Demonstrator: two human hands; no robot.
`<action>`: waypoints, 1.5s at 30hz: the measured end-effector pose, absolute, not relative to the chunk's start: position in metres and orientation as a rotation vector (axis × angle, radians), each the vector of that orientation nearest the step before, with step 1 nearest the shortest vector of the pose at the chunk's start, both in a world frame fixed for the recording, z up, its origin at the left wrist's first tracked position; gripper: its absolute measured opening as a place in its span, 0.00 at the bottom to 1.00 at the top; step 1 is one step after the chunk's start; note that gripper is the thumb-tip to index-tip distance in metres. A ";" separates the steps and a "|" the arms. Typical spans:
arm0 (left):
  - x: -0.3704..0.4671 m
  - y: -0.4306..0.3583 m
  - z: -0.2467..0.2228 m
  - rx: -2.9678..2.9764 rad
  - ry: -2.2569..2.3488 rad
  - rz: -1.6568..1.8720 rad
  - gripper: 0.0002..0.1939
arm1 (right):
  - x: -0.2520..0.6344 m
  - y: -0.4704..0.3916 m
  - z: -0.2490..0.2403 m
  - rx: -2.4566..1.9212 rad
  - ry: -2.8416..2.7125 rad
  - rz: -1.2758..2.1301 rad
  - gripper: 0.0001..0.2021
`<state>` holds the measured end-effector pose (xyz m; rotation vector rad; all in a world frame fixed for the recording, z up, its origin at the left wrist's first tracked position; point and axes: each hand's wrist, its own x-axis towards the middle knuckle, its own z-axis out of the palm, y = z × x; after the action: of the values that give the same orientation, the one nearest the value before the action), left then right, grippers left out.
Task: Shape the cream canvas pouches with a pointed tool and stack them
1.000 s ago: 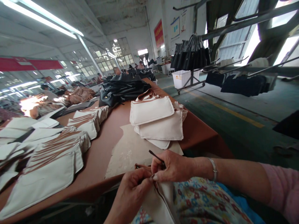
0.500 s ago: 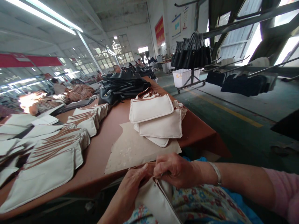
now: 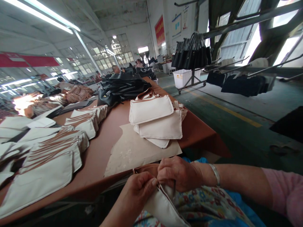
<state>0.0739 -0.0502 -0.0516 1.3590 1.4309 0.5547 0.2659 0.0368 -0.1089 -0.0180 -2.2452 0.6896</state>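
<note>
Left thumb back in on the cream pouch (image 3: 159, 208) corner.
Left hand (image 3: 134, 193) pinches the corner; thumb extended half a second ago. Right hand (image 3: 181, 173) curled closed beside it, exact grip hidden. Pouch lies over the floral cloth (image 3: 208, 205) on the lap, by the table's (image 3: 97, 165) near edge; cream stack (image 3: 157, 126) unmoved.
</note>
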 end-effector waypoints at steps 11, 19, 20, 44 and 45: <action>0.075 -0.049 -0.036 1.890 1.605 0.478 0.16 | 0.262 0.064 -0.069 -0.285 -2.303 1.690 0.16; 0.070 -0.050 -0.047 1.659 1.442 0.636 0.19 | 0.258 0.054 -0.079 -0.346 -2.202 1.716 0.13; 0.065 -0.049 -0.049 1.583 1.392 0.648 0.20 | 0.258 0.053 -0.081 -0.351 -2.200 1.706 0.13; 0.002 -0.049 -0.044 1.479 1.389 0.261 0.23 | 0.224 0.071 -0.075 -0.410 -2.262 1.737 0.20; -0.010 -0.056 -0.047 1.399 1.349 0.265 0.24 | 0.227 0.076 -0.080 -0.401 -2.152 1.817 0.20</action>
<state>-0.0099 -0.0561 -0.0468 1.3986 1.3486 0.2649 0.2275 0.0759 -0.0804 -0.4013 -2.1519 1.8173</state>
